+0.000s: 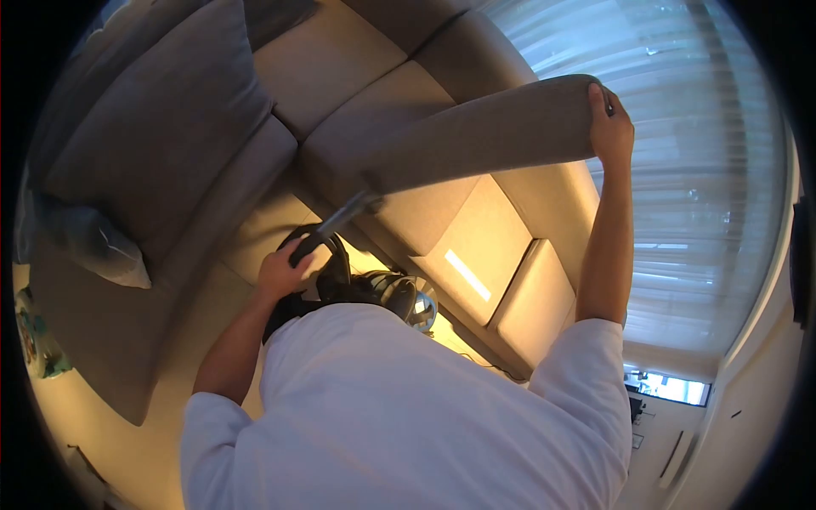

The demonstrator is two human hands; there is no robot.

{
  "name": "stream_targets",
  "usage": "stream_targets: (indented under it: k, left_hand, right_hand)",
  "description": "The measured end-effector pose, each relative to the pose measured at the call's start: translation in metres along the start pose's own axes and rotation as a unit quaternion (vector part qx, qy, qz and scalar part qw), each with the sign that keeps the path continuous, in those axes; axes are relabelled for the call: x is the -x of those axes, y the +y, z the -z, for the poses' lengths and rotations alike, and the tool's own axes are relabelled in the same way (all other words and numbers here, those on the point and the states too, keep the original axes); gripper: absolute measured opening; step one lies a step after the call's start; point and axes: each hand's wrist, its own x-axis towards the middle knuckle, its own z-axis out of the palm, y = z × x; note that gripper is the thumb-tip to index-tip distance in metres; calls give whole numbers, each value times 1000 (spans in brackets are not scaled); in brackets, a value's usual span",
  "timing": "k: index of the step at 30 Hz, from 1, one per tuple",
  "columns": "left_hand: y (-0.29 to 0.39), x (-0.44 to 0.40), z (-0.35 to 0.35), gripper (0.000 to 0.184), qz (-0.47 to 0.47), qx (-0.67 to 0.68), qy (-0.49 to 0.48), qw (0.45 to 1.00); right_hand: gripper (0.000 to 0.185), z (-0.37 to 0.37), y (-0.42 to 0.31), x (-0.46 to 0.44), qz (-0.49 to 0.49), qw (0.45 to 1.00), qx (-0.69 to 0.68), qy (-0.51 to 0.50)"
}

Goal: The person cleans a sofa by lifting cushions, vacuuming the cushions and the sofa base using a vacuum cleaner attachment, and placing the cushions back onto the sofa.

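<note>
My left hand (282, 270) is closed around the dark handle of a vacuum cleaner wand (336, 223). The wand's nozzle (371, 201) is against or very near the lower edge of a grey sofa cushion (501, 127); I cannot tell if they touch. Up at the right, my right hand (610, 127) grips the far end of that cushion, which is tilted up off the sofa. A black hose (336, 263) curves beside my left hand. Below it sits the dark vacuum cleaner body (387, 293), partly hidden by my white shirt.
The beige sofa (408, 93) runs along the back, with a lit seat section (467, 255) under the raised cushion. Large grey cushions (161, 127) and a small pillow (98, 242) lie at the left. Sheer curtains (680, 187) hang at the right. A cable (489, 364) lies on the floor.
</note>
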Motion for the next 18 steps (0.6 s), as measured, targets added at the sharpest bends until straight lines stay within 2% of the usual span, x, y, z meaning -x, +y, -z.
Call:
stream_targets:
  k: [1,3,4,7,8,9,10,11,12,15,18]
  left_hand:
    - [-38,4,-7,55,56,-19,-16,998]
    - [-47,12,2,53,37,7,69,997]
    - [-27,8,13,53,41,8,70,997]
    - [97,-17,56,48,-116,185,66,974]
    - [137,-22,67,49,-102,220,7,970]
    - [160,-31,59,51,-208,214,58,952]
    - [186,-34,64,52,-228,202,35,952]
    - [196,-44,56,52,-287,189,56,937]
    - [204,-51,51,54,-301,183,52,934]
    - [173,-73,21,52,-259,144,47,954]
    - [67,-79,-12,47,-123,146,6,982]
  right_hand:
    - [62,3,7,-4,-9,1000,0,14]
    - [63,12,17,-9,0,1000,-10,9]
    - [65,11,25,-12,-7,999,-23,21]
    - [65,10,30,-7,-3,998,-58,22]
    - [64,10,31,-6,-6,998,-55,25]
    - [63,10,31,-6,-9,998,-51,27]
    - [63,10,30,-4,5,998,-56,31]
    - [63,10,35,-6,8,998,-60,24]
    - [63,11,42,-10,-4,998,-61,23]
    - [62,17,50,-11,-20,997,-73,20]
    - [61,24,68,-18,-33,994,-104,2]
